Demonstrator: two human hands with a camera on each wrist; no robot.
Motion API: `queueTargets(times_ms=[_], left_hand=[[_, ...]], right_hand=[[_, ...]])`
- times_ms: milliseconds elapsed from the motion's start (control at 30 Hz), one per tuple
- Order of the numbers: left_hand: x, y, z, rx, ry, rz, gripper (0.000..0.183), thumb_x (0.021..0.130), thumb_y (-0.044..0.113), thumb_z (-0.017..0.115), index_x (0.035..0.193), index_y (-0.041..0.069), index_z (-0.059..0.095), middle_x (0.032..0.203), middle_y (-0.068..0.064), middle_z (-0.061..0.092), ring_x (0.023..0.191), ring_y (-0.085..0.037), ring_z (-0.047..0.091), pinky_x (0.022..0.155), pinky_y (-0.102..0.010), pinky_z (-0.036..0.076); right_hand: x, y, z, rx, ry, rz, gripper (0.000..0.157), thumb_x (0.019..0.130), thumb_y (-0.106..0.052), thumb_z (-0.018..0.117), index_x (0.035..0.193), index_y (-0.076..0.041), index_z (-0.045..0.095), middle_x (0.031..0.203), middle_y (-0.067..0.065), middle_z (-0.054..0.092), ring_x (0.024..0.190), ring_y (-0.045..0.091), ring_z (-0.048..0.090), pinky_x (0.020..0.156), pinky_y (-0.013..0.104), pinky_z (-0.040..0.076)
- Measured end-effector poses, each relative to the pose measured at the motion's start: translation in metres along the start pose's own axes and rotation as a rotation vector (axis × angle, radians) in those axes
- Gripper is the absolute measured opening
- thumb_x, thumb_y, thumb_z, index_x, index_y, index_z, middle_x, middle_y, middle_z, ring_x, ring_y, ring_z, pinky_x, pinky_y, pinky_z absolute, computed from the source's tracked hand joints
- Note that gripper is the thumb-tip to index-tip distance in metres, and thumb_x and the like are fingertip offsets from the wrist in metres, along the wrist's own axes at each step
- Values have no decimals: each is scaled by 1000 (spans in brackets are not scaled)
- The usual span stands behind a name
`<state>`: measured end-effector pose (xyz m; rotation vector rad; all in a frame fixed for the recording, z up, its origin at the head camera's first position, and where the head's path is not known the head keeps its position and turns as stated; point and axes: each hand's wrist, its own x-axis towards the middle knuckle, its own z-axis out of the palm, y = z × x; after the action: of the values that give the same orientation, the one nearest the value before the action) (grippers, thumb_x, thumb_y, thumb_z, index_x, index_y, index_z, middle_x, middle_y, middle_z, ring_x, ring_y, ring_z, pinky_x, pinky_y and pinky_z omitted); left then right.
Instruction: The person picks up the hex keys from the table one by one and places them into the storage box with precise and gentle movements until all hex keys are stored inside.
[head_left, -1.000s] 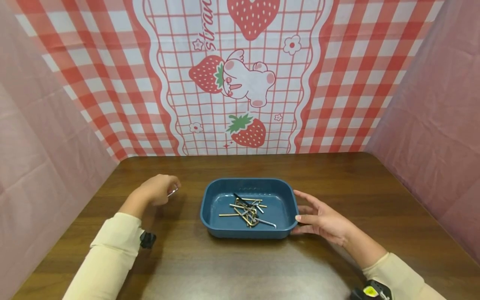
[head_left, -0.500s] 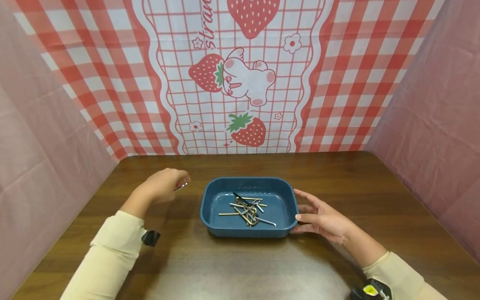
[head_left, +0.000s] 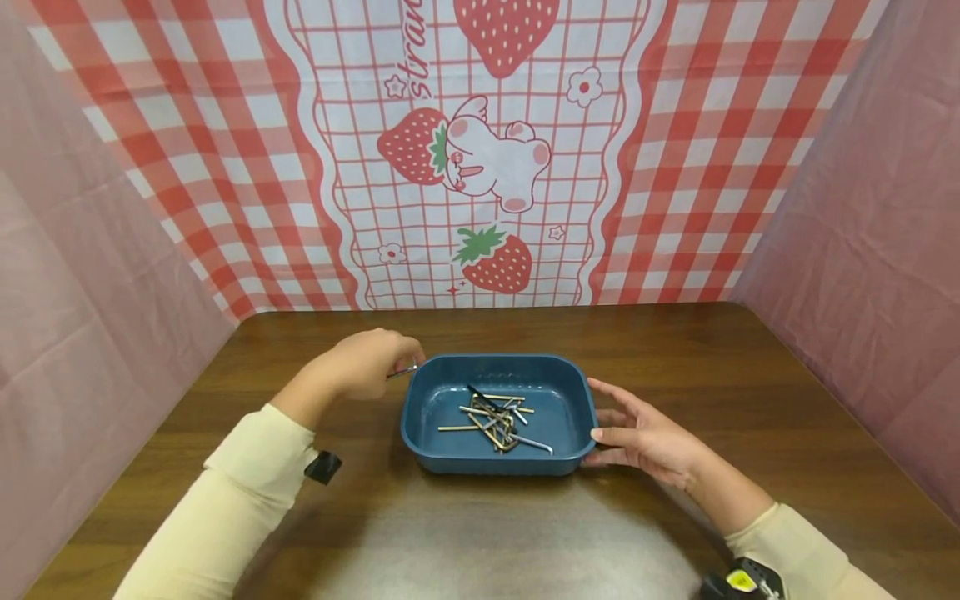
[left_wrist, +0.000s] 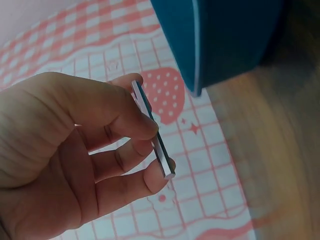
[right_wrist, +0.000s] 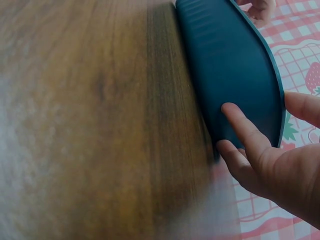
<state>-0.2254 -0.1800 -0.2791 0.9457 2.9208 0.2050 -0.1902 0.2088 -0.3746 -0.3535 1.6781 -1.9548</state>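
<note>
My left hand (head_left: 371,362) is at the far left corner of a blue rectangular bin (head_left: 495,467). Between its thumb and fingers it pinches a slim silver hex key (left_wrist: 152,127), a flat-sided metal rod in the left wrist view; whether it has a bend I cannot tell. A loose pile of hex keys (head_left: 491,429), gold, silver and black, lies on the bin's floor, several with L-shaped ends. My right hand (head_left: 652,442) rests against the bin's right end. Its fingertips (right_wrist: 230,107) touch the outer wall, fingers mostly straight, and nothing is gripped.
The bin stands on a brown wooden table (head_left: 480,542). Behind the table hangs a red-and-white strawberry cloth (head_left: 480,167). Pink curtains (head_left: 862,292) close off both sides.
My left hand has moved right with the hex key, from over the table on the left to the bin's far left corner. The right hand and the bin have stayed put.
</note>
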Motion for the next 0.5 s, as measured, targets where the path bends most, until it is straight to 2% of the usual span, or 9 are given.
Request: queueTargets(times_ms=[133,300,500], left_hand=[[9,9,-1,27,-33,20,42,78,-9,63,112,16,70,84,-1,63,75,-15,54,66,-31,50],[21,22,-4,51,-94,22,55,74,-14,60,116,21,68,95,0,65,85,-14,58,74,-33,53],[38,34,-7,67,-161,54,57,74,-14,64,118,21,66,97,-1,64,85,-15,56,71,-31,51]], right_hand=[[0,0,-1,-1,-1,1,85,93,1,60,156,-7,4,143,42,22,106,42,61,89,55,51],[-1,1,-1,0,-3,3,85,93,1,60,156,-8,4,143,42,21,106,42,61,89,56,50],[0,0,-1,-5,-3,-3,84,93,1,59,156,-7,4,144,42,21,106,42,61,89,56,51]])
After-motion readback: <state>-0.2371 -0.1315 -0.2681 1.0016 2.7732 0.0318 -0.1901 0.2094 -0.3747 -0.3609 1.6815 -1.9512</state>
